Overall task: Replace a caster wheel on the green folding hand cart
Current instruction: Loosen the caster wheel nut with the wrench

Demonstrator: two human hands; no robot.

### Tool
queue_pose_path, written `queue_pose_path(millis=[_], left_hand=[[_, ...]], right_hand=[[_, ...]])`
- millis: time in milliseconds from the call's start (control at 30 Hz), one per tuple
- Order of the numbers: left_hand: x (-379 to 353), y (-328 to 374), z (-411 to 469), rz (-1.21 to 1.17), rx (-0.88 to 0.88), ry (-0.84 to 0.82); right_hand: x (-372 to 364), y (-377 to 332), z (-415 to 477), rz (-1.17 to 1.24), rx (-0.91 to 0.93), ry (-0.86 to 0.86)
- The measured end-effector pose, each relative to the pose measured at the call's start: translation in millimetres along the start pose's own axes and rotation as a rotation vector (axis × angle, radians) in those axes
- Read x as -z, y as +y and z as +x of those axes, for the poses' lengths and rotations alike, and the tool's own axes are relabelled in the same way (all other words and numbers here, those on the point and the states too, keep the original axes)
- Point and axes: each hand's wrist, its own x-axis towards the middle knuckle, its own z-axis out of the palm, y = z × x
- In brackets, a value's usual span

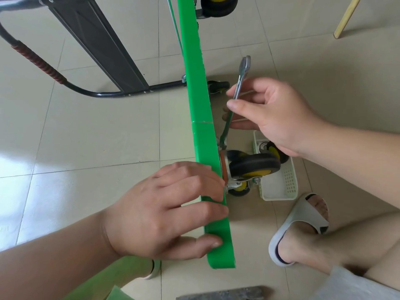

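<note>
Black handle frame [95, 44] on floor at left, left hand [168, 211] with fingers [201, 210] curled over edge of green cart deck [201, 105] standing on edge, caster wheel [254, 165] on deck's right face, wrench [237, 92] lower head at caster plate, right hand [277, 115] pinching wrench shank, white basket [285, 187] just beside caster.

Pretty bright, soft even light — whitish glare on floor tiles [15, 163] at left, faint shadows, fisheye bend near edges.

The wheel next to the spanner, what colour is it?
The wheel has a black tyre and a yellow middle; the head view shows it best.
</note>
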Motion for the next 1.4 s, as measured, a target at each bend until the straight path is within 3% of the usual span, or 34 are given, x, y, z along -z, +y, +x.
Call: queue_pose_path(millis=[200, 600, 867, 1133, 1300, 1400], left_hand=[[3, -9, 4, 0.009, -0.001, -0.01], [2, -12, 3, -0.034, 0.015, -0.005], [1, -11, 3, -0.061, 0.028, 0.002], [0, -9, 1, -0.068, 0.05, 0.01], [-1, -9, 2, -0.065, 0.046, 0.01], [-2, -9, 1, -0.06, 0.046, 0.015]], right_hand=[[0, 4, 25, -0.036, -0.058, 0.061], [-13, 9, 35, -0.082, -0.182, -0.034], [-13, 5, 16, 0.082, -0.227, -0.105], [7, -1, -31, -0.022, -0.073, -0.318], [4, -4, -25, -0.179, 0.106, -0.178], [4, -5, -6, -0.087, 0.1, -0.055]])
